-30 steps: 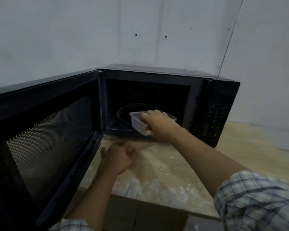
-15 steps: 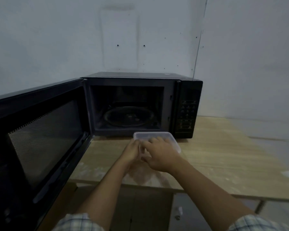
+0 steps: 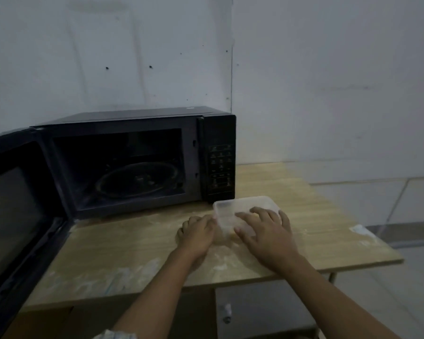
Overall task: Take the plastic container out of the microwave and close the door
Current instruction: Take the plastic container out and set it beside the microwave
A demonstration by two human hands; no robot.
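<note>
The clear plastic container [image 3: 240, 207] rests on the wooden table [image 3: 291, 192], just in front of the microwave's control panel. My right hand [image 3: 264, 228] lies over its top and near side, fingers spread on it. My left hand [image 3: 196, 232] touches its left end. The black microwave [image 3: 137, 157] stands at the back left with its door [image 3: 12, 216] swung wide open to the left. Only the glass turntable [image 3: 137, 179] shows inside its cavity.
The table's right edge [image 3: 367, 231] drops off to a grey floor. White walls meet in a corner behind the microwave. The open door reaches out past the table's front left edge.
The container came out of the microwave in my right hand and now sits on the table to the right. My left hand joined it at the container's left end.
</note>
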